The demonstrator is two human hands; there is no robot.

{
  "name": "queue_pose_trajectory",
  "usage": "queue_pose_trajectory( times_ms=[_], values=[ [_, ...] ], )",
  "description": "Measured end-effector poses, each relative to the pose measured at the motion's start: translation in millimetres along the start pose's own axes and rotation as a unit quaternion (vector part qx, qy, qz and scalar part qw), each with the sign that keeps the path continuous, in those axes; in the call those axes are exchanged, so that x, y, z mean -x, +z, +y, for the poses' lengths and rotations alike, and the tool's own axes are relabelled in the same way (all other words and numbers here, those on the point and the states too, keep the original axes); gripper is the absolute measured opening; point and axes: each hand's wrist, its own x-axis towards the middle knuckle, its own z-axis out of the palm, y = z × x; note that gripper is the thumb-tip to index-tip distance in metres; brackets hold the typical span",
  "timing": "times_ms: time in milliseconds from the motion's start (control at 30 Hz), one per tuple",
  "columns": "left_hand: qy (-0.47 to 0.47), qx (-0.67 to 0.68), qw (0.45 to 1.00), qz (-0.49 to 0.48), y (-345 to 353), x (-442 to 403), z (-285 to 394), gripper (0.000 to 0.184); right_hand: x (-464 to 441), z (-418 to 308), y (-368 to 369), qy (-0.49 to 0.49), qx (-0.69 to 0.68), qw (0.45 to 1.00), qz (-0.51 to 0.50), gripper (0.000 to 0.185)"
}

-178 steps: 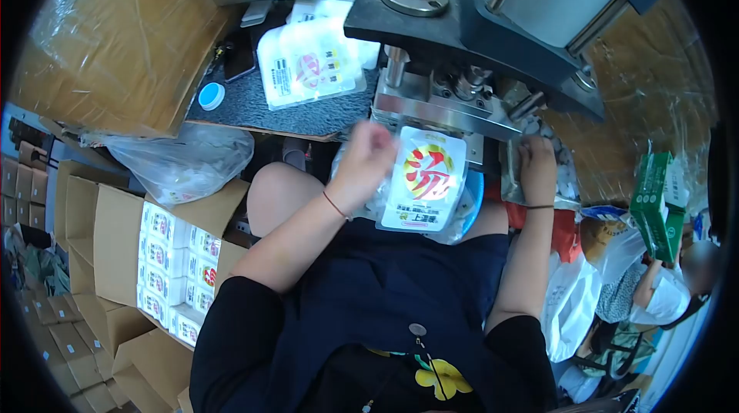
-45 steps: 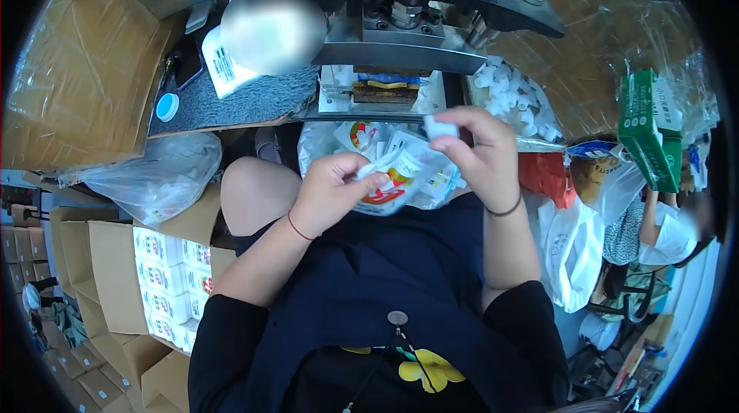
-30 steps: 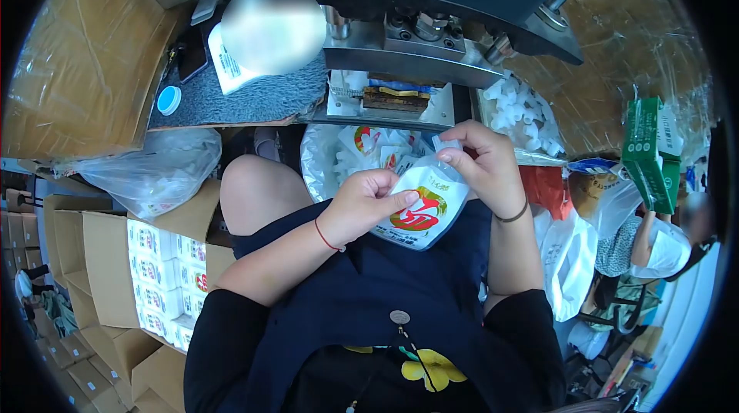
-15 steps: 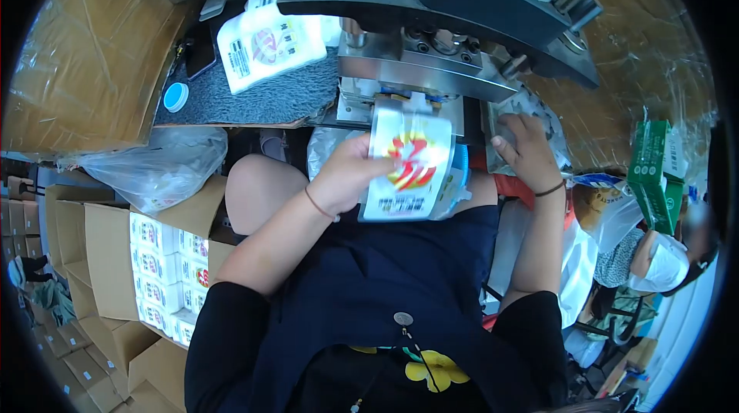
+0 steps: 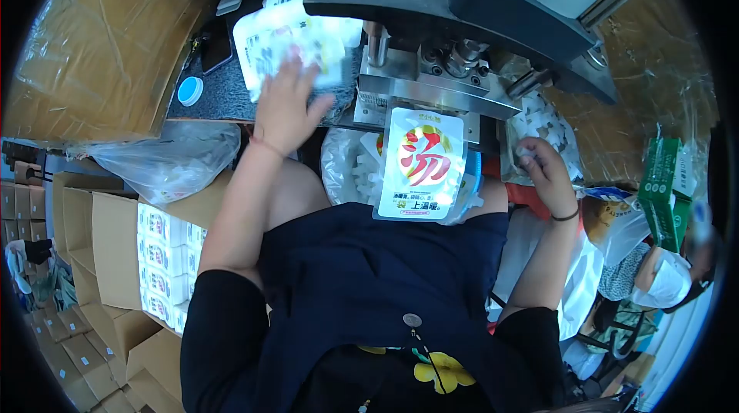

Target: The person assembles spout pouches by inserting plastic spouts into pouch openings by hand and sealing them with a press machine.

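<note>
My left hand [image 5: 289,113] has its fingers spread over a stack of white printed pouches [image 5: 319,47] on the dark mat; the fingers are slightly blurred. A white pouch with a large red character [image 5: 423,163] hangs from the front of the metal press [image 5: 443,78], its top end at the press jaws. Neither hand touches this pouch. On the right, my right hand [image 5: 548,170] pinches a small white plastic piece [image 5: 526,156] at the edge of a tray of similar white pieces [image 5: 545,128].
A blue cap [image 5: 190,90] and a phone [image 5: 217,53] lie on the mat. Below it hangs a clear plastic bag [image 5: 181,159]. An open carton [image 5: 115,251] with packed pouches stands at lower left, and a green box [image 5: 663,193] at right. Another person [image 5: 658,278] sits at far right.
My left hand has let go of the red-printed pouch and moved up left to the pouch stack. My right hand has closed its fingers on a small white piece by the tray.
</note>
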Motion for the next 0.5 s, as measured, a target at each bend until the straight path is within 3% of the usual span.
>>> queue_pose_trajectory(
  times_ms=[67, 100, 167, 200, 233, 267, 300, 367, 433, 500],
  values=[
    [0.047, 0.013, 0.998, -0.031, -25.2, 27.7, 27.2, 0.051, 2.6, -15.1, 8.0, -0.071, 0.048, 0.988, 0.126, 0.021],
    [0.028, 0.064, 0.997, -0.013, -25.5, 38.0, 27.2, 0.047, 2.7, -22.2, 12.3, -0.107, 0.072, 0.974, 0.188, 0.022],
    [-0.013, 0.167, 0.986, 0.019, -25.6, 54.9, 24.7, 0.04, 8.2, -25.8, 18.8, -0.074, 0.006, 0.983, 0.167, 0.024],
    [-0.092, 0.337, 0.937, 0.012, -23.6, 62.8, 30.6, 0.033, 12.4, -29.5, 23.0, -0.055, -0.026, 0.986, 0.155, 0.025],
    [-0.167, 0.494, 0.853, 0.006, -28.6, 62.6, 42.9, 0.028, 7.8, -46.4, 36.7, -0.091, -0.111, 0.98, 0.14, 0.023],
    [-0.236, 0.632, 0.738, 0.002, -33.9, 60.6, 52.2, 0.022, 3.7, -62.3, 46.7, -0.099, -0.093, 0.987, 0.09, 0.019],
    [-0.204, 0.583, 0.785, -0.036, -39.0, 60.2, 57.3, 0.012, 1.0, -76.5, 55.3, -0.107, -0.075, 0.991, 0.038, 0.014],
    [-0.188, 0.605, 0.767, -0.102, -34.0, 59.8, 70.7, 0.011, -8.9, -96.6, 68.1, -0.156, -0.118, 0.981, 0.002, 0.011],
    [-0.154, 0.595, 0.782, -0.102, -31.6, 59.5, 92.9, 0.011, -18.7, -107.2, 73.0, -0.165, -0.168, 0.971, 0.044, 0.012],
    [-0.152, 0.601, 0.767, -0.166, -32.8, 59.5, 109.7, 0.014, -30.4, -125.9, 78.9, -0.187, -0.224, 0.95, 0.11, 0.013]
  ],
)
